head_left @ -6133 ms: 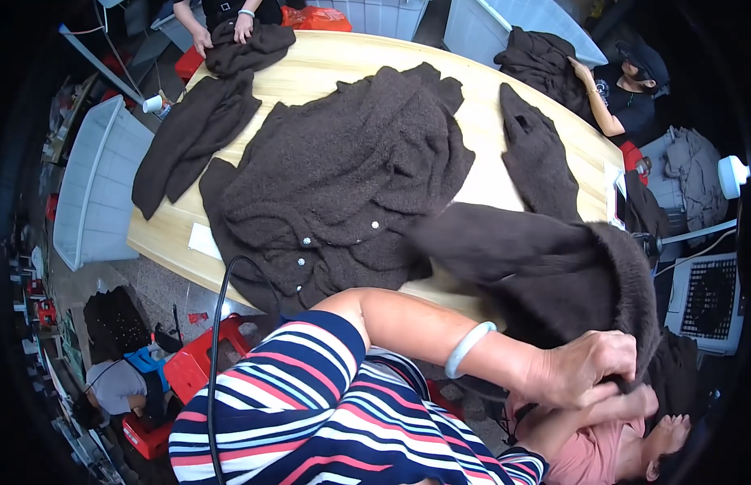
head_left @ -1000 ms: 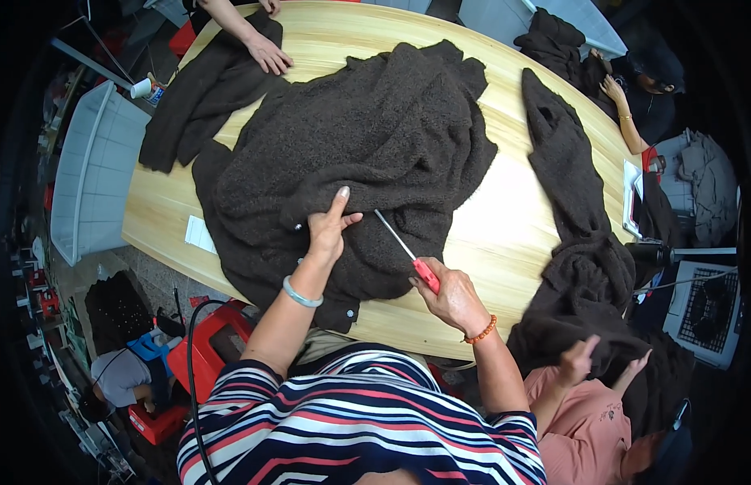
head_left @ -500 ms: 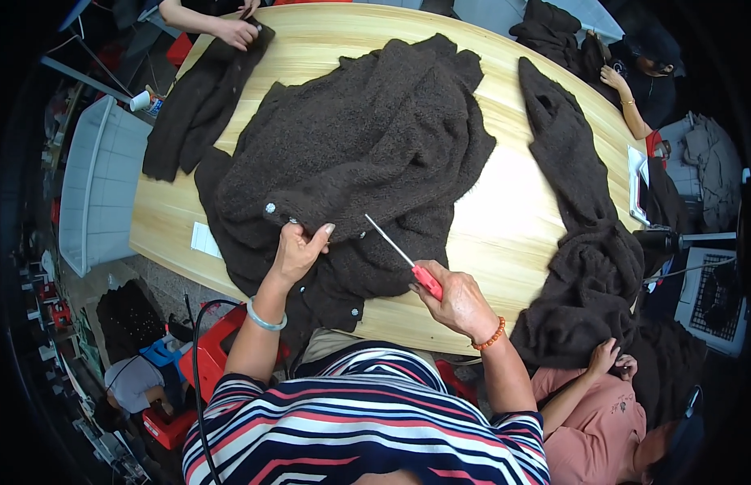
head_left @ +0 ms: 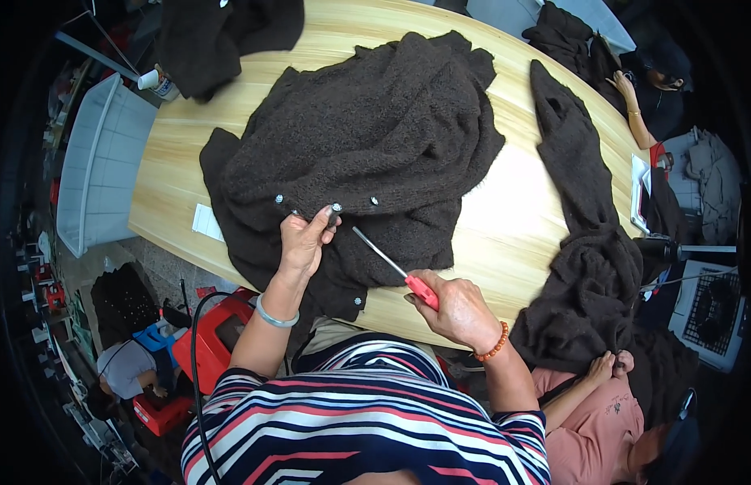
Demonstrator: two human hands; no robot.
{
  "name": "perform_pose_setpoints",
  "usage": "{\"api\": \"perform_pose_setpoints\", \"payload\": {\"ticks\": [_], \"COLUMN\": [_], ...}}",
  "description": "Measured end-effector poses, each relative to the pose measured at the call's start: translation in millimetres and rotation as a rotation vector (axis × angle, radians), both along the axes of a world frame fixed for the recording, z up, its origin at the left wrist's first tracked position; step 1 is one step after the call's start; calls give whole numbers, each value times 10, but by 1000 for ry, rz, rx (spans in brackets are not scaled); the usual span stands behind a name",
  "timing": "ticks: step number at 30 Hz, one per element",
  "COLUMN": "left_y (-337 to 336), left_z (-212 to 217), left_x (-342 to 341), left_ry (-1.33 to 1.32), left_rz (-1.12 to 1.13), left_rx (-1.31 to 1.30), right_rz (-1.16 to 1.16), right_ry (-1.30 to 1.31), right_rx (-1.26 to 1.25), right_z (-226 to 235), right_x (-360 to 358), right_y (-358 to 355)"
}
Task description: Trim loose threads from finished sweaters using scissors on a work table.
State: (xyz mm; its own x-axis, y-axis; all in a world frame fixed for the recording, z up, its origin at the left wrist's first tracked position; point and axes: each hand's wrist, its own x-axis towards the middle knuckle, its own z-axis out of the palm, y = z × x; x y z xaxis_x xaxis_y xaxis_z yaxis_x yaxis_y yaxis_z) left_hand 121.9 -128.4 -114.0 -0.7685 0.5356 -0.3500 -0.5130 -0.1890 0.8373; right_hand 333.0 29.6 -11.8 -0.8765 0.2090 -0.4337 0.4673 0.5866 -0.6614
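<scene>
Head view: left hand (head_left: 301, 242) is pinching the button edge of a dark brown fuzzy cardigan (head_left: 367, 145) lying spread on the oval wooden counter (head_left: 513, 210), thumb and fingers closing on a small metal snap (head_left: 334, 212). Right hand (head_left: 456, 311) is gripping a red-handled screwdriver (head_left: 392, 267), its thin steel shaft pointing toward 11 o'clock, tip just short of that snap. Several shiny snaps are already showing along the placket; whether more are pending is unclear, so work is looking mid-way. Another dark knit piece (head_left: 586, 242) is trailing at 3 o'clock, where another person's hand (head_left: 602, 368) is holding it. Grey plastic bin (head_left: 101, 162) is sitting at 9 o'clock.
</scene>
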Motion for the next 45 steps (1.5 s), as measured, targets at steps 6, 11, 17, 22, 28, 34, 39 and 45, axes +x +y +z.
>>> {"api": "perform_pose_setpoints", "payload": {"ticks": [6, 11, 17, 22, 28, 34, 39, 45], "left_y": [-28, -31, 25, 24, 253, 580, 644, 548], "left_z": [-77, -144, -96, -148, -490, -615, -709, -683], "left_x": [47, 42, 74, 76, 122, 165, 139, 213], "left_ry": [171, 111, 104, 124, -123, -184, -314, -87], "left_rz": [-82, -94, -95, -147, -109, 15, -1, -44], "left_rx": [-32, 16, -23, -54, 103, 70, 68, 12], "right_rz": [-3, 23, 17, -53, -81, -148, -178, -163], "right_ry": [29, 36, 28, 34, 23, 45, 44, -8], "right_rx": [29, 41, -9, 41, -3, 32, 37, 164], "right_z": [-1, -88, -89, -159, -232, -320, -320, -292], "right_x": [-38, 36, 33, 70, 191, 231, 202, 115], "right_y": [-33, -37, -19, 34, 127, 178, 195, 206]}}
